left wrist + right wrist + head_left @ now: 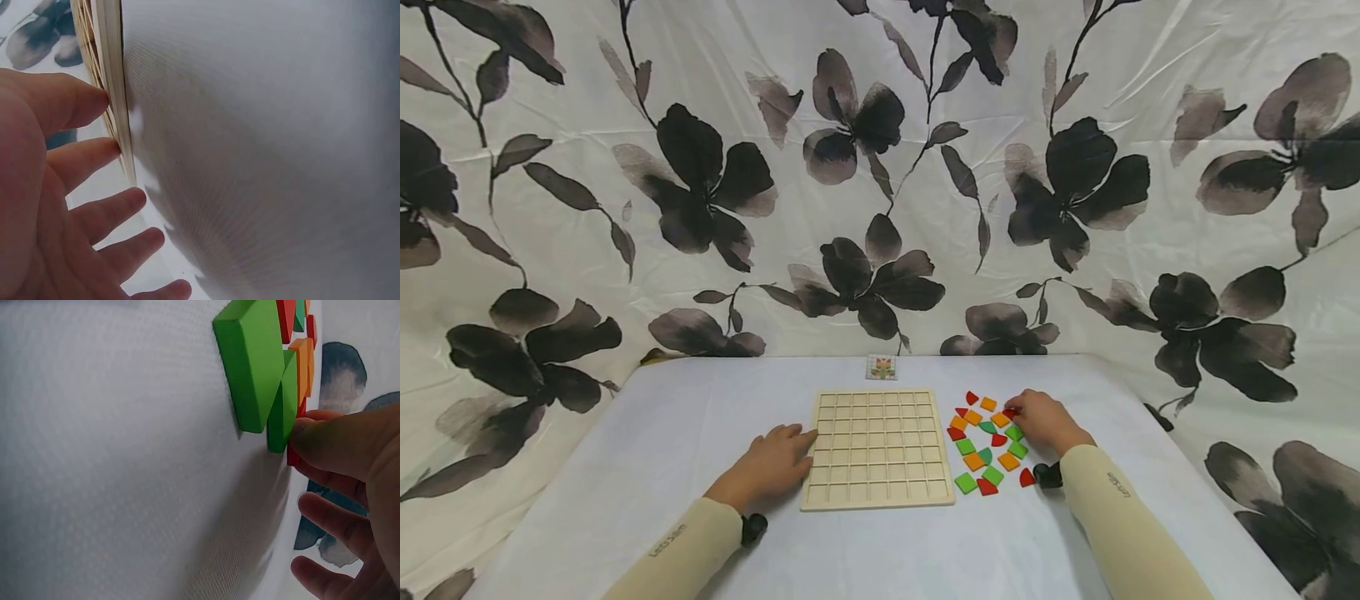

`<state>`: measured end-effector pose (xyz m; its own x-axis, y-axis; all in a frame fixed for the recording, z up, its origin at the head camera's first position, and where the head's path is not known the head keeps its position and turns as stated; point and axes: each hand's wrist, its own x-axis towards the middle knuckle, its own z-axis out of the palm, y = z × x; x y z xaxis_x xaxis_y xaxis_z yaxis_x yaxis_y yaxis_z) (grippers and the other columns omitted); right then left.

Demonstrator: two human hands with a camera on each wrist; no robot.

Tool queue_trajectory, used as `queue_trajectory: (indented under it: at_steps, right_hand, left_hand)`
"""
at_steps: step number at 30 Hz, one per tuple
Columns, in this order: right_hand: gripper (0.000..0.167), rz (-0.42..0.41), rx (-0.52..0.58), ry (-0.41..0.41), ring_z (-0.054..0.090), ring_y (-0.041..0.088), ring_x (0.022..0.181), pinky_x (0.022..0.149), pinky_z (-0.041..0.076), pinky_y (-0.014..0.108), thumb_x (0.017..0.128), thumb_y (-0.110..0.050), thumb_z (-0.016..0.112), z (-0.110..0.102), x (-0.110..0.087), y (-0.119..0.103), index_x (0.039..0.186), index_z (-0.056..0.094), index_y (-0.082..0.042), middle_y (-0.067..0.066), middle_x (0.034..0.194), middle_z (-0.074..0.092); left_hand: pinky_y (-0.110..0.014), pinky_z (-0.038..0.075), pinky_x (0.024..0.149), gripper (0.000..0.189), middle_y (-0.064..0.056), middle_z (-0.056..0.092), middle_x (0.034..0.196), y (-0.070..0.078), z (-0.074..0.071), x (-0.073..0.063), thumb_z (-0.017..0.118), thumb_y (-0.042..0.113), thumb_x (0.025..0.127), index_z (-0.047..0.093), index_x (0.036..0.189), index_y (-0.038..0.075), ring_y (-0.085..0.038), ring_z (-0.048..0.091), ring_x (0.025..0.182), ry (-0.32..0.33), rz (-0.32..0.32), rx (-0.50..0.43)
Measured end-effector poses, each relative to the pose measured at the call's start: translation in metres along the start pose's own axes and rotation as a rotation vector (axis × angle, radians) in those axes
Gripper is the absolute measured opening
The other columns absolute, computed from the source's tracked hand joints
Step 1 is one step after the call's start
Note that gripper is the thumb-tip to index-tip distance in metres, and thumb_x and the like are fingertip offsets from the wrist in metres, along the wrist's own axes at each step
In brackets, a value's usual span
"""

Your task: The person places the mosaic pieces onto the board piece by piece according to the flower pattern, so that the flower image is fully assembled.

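A pale wooden grid board [877,450] with square cells lies on the white table. At its left edge, my left hand [775,460] rests with fingers extended; in the left wrist view the thumb and index fingertips meet the board's side [114,75]. Right of the board, my right hand [1043,419] reaches to the far side of a spread of coloured pieces. Its thumb and index finger pinch a red piece [292,455], mostly covered by the fingers, while the other fingers stay spread. Green pieces [250,369] stand close beside it in the right wrist view.
Orange squares [975,461], green squares [966,483], red rounded pieces [1027,477] and teal leaf-shaped pieces [987,427] lie loosely between board and right hand. A small card with a flower pattern [881,367] sits at the table's back edge, before a floral curtain [865,167].
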<state>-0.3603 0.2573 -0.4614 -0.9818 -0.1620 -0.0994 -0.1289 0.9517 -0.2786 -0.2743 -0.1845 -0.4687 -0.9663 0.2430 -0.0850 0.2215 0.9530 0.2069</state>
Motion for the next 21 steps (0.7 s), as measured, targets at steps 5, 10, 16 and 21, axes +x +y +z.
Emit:
queue_trajectory:
  at_steps: [5, 10, 16, 21]
  right_hand:
    - [0.025, 0.013, 0.028, 0.003, 0.057, 0.028, 0.1, 0.099, 0.048, 0.051, 0.091, -0.011, 0.067, -0.002, 0.0, 0.002, 0.116, 0.067, -0.008, 0.011, 0.111, 0.065]
    - [0.017, 0.038, 0.072, 0.022, 0.055, 0.026, 0.089, 0.088, 0.052, 0.044, 0.088, -0.013, 0.069, -0.007, 0.0, 0.003, 0.105, 0.064, -0.01, 0.008, 0.098, 0.064]
    - [0.016, 0.029, 0.157, 0.019, 0.052, 0.023, 0.082, 0.074, 0.047, 0.033, 0.09, -0.015, 0.066, -0.014, 0.0, -0.001, 0.105, 0.065, -0.01, 0.006, 0.086, 0.06]
    - [0.017, -0.018, 0.219, 0.038, 0.053, 0.02, 0.08, 0.072, 0.048, 0.03, 0.092, -0.018, 0.065, -0.014, 0.004, -0.018, 0.107, 0.067, -0.011, 0.005, 0.088, 0.061]
  left_hand:
    - [-0.068, 0.031, 0.106, 0.05, -0.02, 0.042, 0.149, 0.002, -0.002, -0.001, 0.051, 0.029, 0.097, 0.048, 0.142, 0.008, -0.044, 0.036, 0.139, -0.015, -0.001, -0.044]
    - [-0.068, 0.031, 0.107, 0.049, -0.02, 0.043, 0.148, 0.003, -0.002, -0.002, 0.051, 0.027, 0.097, 0.048, 0.142, 0.007, -0.045, 0.036, 0.139, -0.022, -0.001, -0.065]
    - [-0.069, 0.03, 0.107, 0.05, -0.021, 0.042, 0.149, 0.002, -0.003, 0.0, 0.052, 0.028, 0.097, 0.048, 0.143, 0.007, -0.045, 0.035, 0.139, -0.036, -0.001, -0.08]
    - [-0.069, 0.03, 0.106, 0.051, -0.02, 0.042, 0.149, -0.001, -0.002, 0.001, 0.052, 0.03, 0.097, 0.047, 0.143, 0.008, -0.045, 0.035, 0.139, -0.048, 0.0, -0.079]
